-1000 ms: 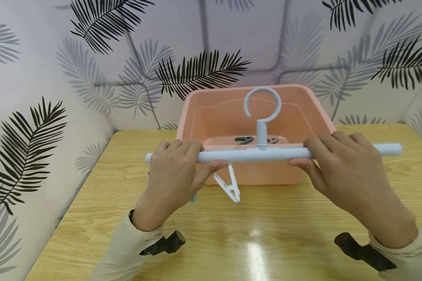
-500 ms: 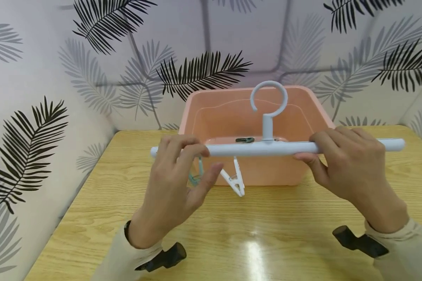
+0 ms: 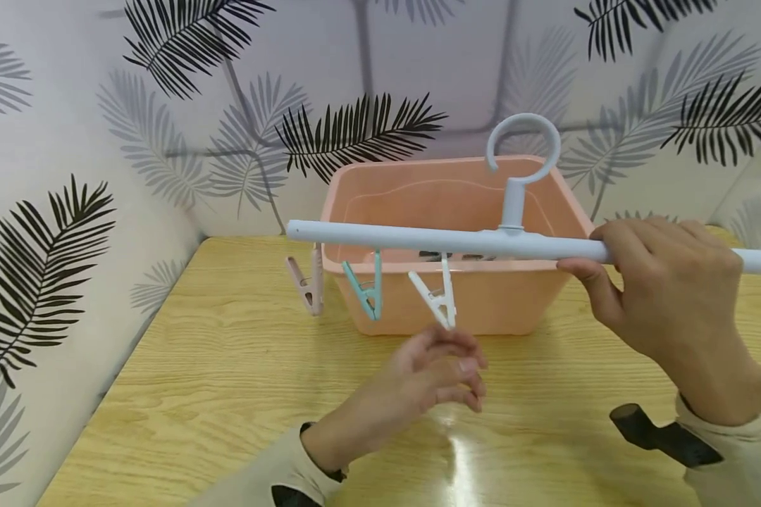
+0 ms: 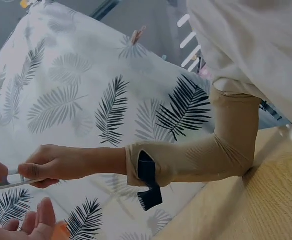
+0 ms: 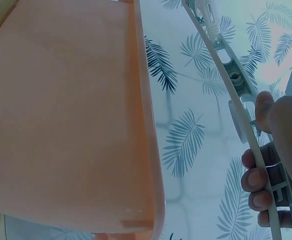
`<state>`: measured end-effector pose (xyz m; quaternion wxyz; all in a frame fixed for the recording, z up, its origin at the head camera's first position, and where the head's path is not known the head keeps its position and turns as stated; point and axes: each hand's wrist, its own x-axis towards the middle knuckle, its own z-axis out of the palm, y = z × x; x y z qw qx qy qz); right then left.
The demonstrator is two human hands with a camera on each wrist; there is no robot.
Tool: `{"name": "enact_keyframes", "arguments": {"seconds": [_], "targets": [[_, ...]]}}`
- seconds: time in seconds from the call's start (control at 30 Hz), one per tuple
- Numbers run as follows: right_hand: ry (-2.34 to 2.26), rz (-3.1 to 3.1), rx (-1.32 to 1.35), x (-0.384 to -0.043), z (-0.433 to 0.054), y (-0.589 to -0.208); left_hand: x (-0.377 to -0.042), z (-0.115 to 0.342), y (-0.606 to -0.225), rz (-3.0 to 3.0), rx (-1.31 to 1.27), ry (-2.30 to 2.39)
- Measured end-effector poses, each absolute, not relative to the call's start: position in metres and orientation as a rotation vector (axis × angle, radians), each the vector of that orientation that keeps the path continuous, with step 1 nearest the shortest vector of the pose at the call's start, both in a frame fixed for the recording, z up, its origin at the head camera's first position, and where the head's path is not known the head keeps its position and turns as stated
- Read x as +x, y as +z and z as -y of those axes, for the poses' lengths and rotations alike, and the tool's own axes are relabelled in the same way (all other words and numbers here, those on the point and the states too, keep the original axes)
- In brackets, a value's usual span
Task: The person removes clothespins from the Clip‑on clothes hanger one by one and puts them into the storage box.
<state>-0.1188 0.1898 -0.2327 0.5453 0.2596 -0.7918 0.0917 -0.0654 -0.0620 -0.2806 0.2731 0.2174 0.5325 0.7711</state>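
My right hand (image 3: 672,296) grips a pale blue hanger (image 3: 406,239), a straight bar with a round hook, on its right side. In the right wrist view, its fingers (image 5: 258,180) curl round the hollow underside of the bar. Three clothespins hang from the bar's left half: a pinkish one (image 3: 311,285) near the end, a teal one (image 3: 369,289) and a white one (image 3: 444,296). Below the white clothespin is my left hand (image 3: 431,373), its fingers loosely bent and holding nothing, fingertips close under the clip.
A pink plastic basin (image 3: 437,303) stands on the wooden table (image 3: 215,394) behind the hanger. Inside it lie a dark clothespin (image 3: 434,255) and another clothespin (image 3: 478,257). A leaf-patterned cloth (image 3: 165,141) rises behind and to the left.
My left hand has let go of the bar and moved down and right to below the white clothespin. The hanger has tilted, left end up, and shifted right in my right hand.
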Motion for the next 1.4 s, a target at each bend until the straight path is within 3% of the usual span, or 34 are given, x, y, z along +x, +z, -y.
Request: {"name": "enact_keyframes", "arguments": {"seconds": [0.2, 0.43, 0.57, 0.77, 1.07, 1.4], "targets": [[0.193, 1.897, 0.671, -0.119, -0.185, -0.235, -0.078, 0.073, -0.271, -1.355, 0.648, 2.370], [0.184, 1.931, 0.695, -0.120, -0.183, -0.240, -0.081, 0.087, -0.258, -1.518, 0.645, 2.338], [0.225, 1.935, 0.692, -0.119, -0.183, -0.241, -0.079, 0.095, -0.252, -2.175, 0.836, 2.053], [0.226, 1.955, 0.744, -0.117, -0.180, -0.239, -0.068, 0.099, -0.248, -3.223, 1.075, 1.257], [0.143, 1.971, 0.777, -0.116, -0.172, -0.244, -0.065, 0.092, -0.258, -3.531, 1.017, 0.779], [0.157, 1.982, 0.758, -0.111, -0.163, -0.245, -0.075, 0.092, -0.265, -3.689, 1.191, 0.774]]}}
